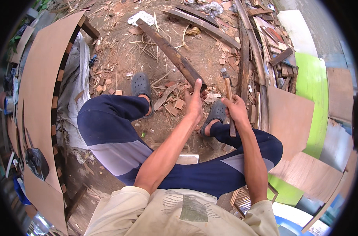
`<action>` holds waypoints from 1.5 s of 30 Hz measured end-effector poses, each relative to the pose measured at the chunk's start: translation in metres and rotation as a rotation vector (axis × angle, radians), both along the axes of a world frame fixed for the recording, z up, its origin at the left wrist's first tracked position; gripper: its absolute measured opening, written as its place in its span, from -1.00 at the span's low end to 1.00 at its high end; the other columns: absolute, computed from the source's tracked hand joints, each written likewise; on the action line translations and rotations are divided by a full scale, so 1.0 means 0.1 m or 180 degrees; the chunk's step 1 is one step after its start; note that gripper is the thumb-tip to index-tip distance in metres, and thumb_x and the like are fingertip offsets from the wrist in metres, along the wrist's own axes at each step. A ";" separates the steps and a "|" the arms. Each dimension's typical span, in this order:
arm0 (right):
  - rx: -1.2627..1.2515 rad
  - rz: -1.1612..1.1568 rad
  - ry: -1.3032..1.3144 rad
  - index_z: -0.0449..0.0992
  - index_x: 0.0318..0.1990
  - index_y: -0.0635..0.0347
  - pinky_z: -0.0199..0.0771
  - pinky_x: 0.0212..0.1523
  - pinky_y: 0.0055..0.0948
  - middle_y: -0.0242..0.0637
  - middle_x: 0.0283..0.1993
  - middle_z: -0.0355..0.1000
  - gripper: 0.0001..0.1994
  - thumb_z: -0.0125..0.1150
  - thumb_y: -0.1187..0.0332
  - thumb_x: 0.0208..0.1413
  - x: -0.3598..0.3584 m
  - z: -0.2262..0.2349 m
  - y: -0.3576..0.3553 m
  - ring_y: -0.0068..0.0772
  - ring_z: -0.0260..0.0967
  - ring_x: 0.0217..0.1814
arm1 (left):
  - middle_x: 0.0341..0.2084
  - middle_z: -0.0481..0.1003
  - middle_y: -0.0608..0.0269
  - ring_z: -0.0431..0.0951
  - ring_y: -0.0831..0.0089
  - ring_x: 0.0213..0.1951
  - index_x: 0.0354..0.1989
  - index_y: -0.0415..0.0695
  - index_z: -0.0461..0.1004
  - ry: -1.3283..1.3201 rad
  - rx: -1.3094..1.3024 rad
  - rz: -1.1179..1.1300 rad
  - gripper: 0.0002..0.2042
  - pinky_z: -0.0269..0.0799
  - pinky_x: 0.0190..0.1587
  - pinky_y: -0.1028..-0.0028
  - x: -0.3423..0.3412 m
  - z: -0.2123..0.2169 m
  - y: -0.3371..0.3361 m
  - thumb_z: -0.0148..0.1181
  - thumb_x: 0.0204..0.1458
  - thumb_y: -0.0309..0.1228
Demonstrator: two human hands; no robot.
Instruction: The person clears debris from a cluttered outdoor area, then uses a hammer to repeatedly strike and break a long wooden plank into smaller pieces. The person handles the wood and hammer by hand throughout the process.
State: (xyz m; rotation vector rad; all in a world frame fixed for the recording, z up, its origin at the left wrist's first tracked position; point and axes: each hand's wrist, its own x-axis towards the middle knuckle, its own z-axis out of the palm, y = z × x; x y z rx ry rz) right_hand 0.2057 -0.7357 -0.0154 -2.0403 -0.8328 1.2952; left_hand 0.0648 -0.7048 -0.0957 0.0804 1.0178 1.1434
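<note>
dark plank (173,51) gripped at its near end, hammer (229,98) raised beside it

the plank runs far-left across the dirt; left hand (194,103) fingers clamp its near end, right hand (237,110) is closed on the upright hammer handle just right, between grey clogs (141,84).

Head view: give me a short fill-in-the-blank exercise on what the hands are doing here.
1. The right hand grips a ____ by its wooden handle.
2. The left hand rests on the near end of a long dark wooden ____.
3. Each foot wears a dark grey ____, such as the one on the person's left.

Missing words: hammer; plank; clog
</note>
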 end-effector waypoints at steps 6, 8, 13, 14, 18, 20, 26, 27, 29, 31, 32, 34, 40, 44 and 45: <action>0.0113 -0.0071 0.0153 0.30 0.02 0.40 0.28 -0.67 -0.53 -0.36 -0.47 0.36 -0.56 0.35 0.38 0.09 -0.08 -0.09 0.08 -0.57 0.29 -0.66 | -0.24 0.41 0.14 0.47 0.41 -0.26 -0.03 -0.21 0.18 0.0338 -0.0167 -0.0196 -0.35 0.42 -0.15 0.37 -0.04 -0.05 -0.02 0.36 0.04 0.05; 0.0160 -0.0080 0.0159 0.27 0.03 0.40 0.29 -0.69 -0.52 -0.34 -0.44 0.37 -0.54 0.37 0.37 0.09 -0.16 -0.05 0.10 -0.55 0.29 -0.67 | -0.24 0.41 0.13 0.48 0.39 -0.26 -0.02 -0.22 0.17 0.0282 -0.0136 -0.0205 -0.36 0.43 -0.14 0.37 -0.06 -0.05 -0.02 0.35 0.05 0.03; 0.0178 0.0019 -0.0045 0.30 0.03 0.43 0.30 -0.73 -0.49 -0.31 -0.50 0.40 -0.52 0.35 0.27 0.13 -0.20 -0.06 0.14 -0.54 0.31 -0.71 | -0.18 0.45 0.06 0.51 0.31 -0.19 0.03 -0.25 0.22 0.0218 -0.0123 -0.0387 -0.42 0.45 -0.07 0.32 -0.11 0.06 -0.04 0.18 0.16 0.04; 0.0150 0.0080 0.0107 0.34 -0.03 0.41 0.30 -0.73 -0.48 -0.32 -0.53 0.39 -0.56 0.35 0.24 0.13 -0.21 -0.10 0.17 -0.55 0.30 -0.71 | -0.15 0.46 0.04 0.51 0.29 -0.17 0.05 -0.26 0.25 0.0130 -0.0051 -0.0504 -0.42 0.45 -0.04 0.31 -0.13 0.02 -0.05 0.10 0.18 0.07; 0.0101 0.0156 0.0278 0.49 -0.35 0.33 0.27 -0.72 -0.46 -0.37 -0.64 0.36 -0.58 0.38 0.06 0.10 -0.41 -0.13 0.31 -0.58 0.28 -0.72 | -0.07 0.48 0.00 0.49 0.25 -0.06 0.08 -0.29 0.35 -0.0145 -0.0042 -0.0777 -0.33 0.37 0.10 0.22 -0.20 -0.06 -0.08 -0.33 0.24 0.14; 0.0095 0.0136 0.0253 0.50 -0.39 0.33 0.27 -0.72 -0.47 -0.36 -0.64 0.38 -0.55 0.40 0.02 0.08 -0.53 -0.17 0.37 -0.58 0.29 -0.72 | -0.10 0.48 0.03 0.47 0.25 -0.05 0.08 -0.28 0.35 -0.0442 -0.0226 -0.0642 -0.33 0.34 0.12 0.20 -0.28 -0.17 -0.12 -0.41 0.24 0.12; 0.0351 0.0525 0.0015 0.47 -0.51 0.33 0.37 -0.64 -0.41 -0.22 -0.56 0.46 -0.47 0.56 -0.02 -0.14 -0.68 -0.20 0.43 -0.48 0.40 -0.62 | -0.24 0.43 0.26 0.36 0.38 -0.17 -0.11 -0.09 0.39 0.0165 -0.0278 -0.0938 -0.42 0.20 -0.01 0.16 -0.32 -0.29 -0.21 -0.45 0.21 0.14; 0.0330 0.0627 -0.0192 0.47 -0.53 0.37 0.38 -0.62 -0.38 -0.22 -0.59 0.44 -0.47 0.57 0.00 -0.15 -0.71 -0.22 0.43 -0.45 0.40 -0.62 | -0.24 0.43 0.27 0.35 0.39 -0.16 -0.11 -0.08 0.39 0.0198 -0.0321 -0.0951 -0.43 0.19 0.00 0.16 -0.35 -0.32 -0.21 -0.44 0.21 0.13; 0.0217 0.0754 -0.0286 0.46 -0.55 0.44 0.43 -0.55 -0.28 -0.13 -0.58 0.46 -0.42 0.59 0.00 -0.21 -0.69 -0.47 0.46 -0.32 0.46 -0.55 | -0.19 0.45 0.29 0.36 0.38 -0.08 -0.10 -0.07 0.39 0.0252 -0.0235 -0.1012 -0.45 0.17 0.04 0.19 -0.38 -0.37 -0.20 -0.42 0.22 0.12; 0.0158 0.0736 -0.0318 0.48 -0.52 0.49 0.45 -0.52 -0.25 -0.05 -0.54 0.50 -0.40 0.59 -0.01 -0.21 -0.73 -0.57 0.42 -0.28 0.50 -0.52 | -0.15 0.45 0.26 0.37 0.36 -0.04 -0.08 -0.08 0.39 0.0334 -0.0153 -0.1052 -0.44 0.17 0.08 0.18 -0.40 -0.34 -0.21 -0.42 0.22 0.11; 0.0134 0.0737 -0.0324 0.49 -0.51 0.52 0.46 -0.51 -0.24 -0.01 -0.51 0.52 -0.39 0.58 -0.01 -0.21 -0.76 -0.63 0.42 -0.25 0.51 -0.50 | -0.14 0.46 0.25 0.38 0.34 -0.02 -0.07 -0.09 0.39 0.0386 -0.0110 -0.1062 -0.44 0.16 0.10 0.17 -0.42 -0.33 -0.22 -0.42 0.22 0.11; 0.0087 0.0525 -0.0101 0.53 -0.44 0.54 0.49 -0.44 -0.25 0.00 -0.45 0.55 -0.45 0.58 0.07 -0.19 -0.65 -0.90 0.47 -0.23 0.55 -0.43 | -0.17 0.46 0.24 0.39 0.35 -0.05 -0.04 -0.10 0.40 0.0441 -0.0023 -0.1175 -0.42 0.20 0.08 0.15 -0.35 -0.29 -0.21 -0.44 0.23 0.10; 0.0369 0.0430 -0.0710 0.50 -0.23 0.47 0.52 -0.31 -0.16 0.05 -0.36 0.55 -0.44 0.61 0.20 -0.30 -0.53 -1.09 0.48 -0.11 0.59 -0.30 | -0.26 0.55 0.15 0.49 0.29 -0.26 -0.06 -0.21 0.50 0.1725 -0.0153 -0.2467 -0.32 0.38 -0.11 0.17 -0.42 -0.11 -0.25 -0.37 0.24 0.17; 0.1057 0.0571 -0.1591 0.32 -0.11 0.37 0.44 -0.18 -0.01 0.12 -0.29 0.49 -0.41 0.57 0.30 -0.23 -0.33 -0.80 0.37 0.19 0.51 -0.19 | -0.52 0.55 0.01 0.59 0.13 -0.32 -0.12 -0.34 0.52 0.3675 0.1242 -0.3898 -0.29 0.46 -0.24 0.20 -0.68 -0.08 0.03 0.04 0.10 0.24; 0.1181 0.0657 -0.1707 0.30 -0.08 0.35 0.43 -0.16 0.00 0.14 -0.27 0.49 -0.42 0.54 0.32 -0.19 -0.31 -0.73 0.36 0.23 0.50 -0.17 | -0.45 0.56 -0.06 0.60 0.06 -0.28 -0.08 -0.33 0.51 0.4054 0.1479 -0.3770 -0.30 0.48 -0.20 0.17 -0.80 -0.01 0.11 0.10 0.06 0.23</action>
